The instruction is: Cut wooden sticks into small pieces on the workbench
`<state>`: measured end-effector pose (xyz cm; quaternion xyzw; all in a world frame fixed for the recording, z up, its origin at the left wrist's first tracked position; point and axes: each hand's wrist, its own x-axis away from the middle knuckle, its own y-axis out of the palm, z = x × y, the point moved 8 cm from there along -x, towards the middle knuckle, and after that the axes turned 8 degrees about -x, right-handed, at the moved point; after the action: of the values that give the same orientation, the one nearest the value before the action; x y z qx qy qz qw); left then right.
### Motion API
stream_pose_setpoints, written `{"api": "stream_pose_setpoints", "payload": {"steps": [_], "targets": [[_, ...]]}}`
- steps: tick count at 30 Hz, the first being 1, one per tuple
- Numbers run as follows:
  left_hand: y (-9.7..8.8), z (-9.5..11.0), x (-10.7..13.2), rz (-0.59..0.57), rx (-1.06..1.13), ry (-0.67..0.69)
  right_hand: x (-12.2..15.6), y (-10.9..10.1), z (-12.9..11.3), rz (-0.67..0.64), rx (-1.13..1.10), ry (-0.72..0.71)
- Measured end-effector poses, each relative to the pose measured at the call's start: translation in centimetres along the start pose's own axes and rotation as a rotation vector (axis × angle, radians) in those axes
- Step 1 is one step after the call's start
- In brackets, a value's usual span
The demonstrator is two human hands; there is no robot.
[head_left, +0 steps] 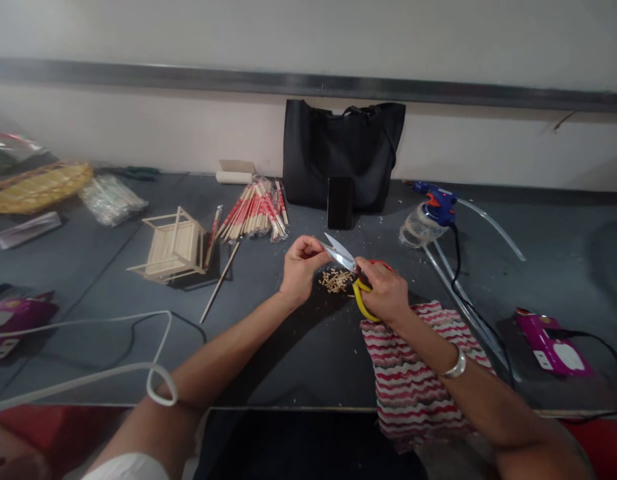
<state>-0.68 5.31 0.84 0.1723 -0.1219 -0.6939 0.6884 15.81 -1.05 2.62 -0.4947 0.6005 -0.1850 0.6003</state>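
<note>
My right hand grips yellow-handled scissors, blades open and pointing up-left. My left hand is closed in a pinch right at the blade tips, holding something small that I cannot make out. Under the blades lies a small pile of short cut wooden bits on the dark grey table. My right forearm rests on a red-and-white striped cloth. A silver bangle sits on my right wrist.
A small wooden stick frame and a bundle of wrapped chopsticks lie left of centre, with one loose stick. A black bag with a phone stands behind. A blue glue gun, glue sticks and cable lie right. White cord loops at left.
</note>
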Motion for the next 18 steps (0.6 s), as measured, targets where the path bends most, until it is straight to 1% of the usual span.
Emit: {"api": "stream_pose_setpoints", "payload": {"steps": [7, 13, 18], "targets": [[0.58, 0.44, 0.09, -0.030, 0.039, 0.012, 0.12, 0.42, 0.33, -0.005, -0.021, 0.031], [0.33, 0.03, 0.03, -0.021, 0.014, -0.002, 0.00, -0.05, 0.13, 0.032, -0.014, 0.002], [0.12, -0.14, 0.04, -0.008, 0.014, 0.006, 0.00, 0.00, 0.11, 0.022, 0.002, 0.006]]}}
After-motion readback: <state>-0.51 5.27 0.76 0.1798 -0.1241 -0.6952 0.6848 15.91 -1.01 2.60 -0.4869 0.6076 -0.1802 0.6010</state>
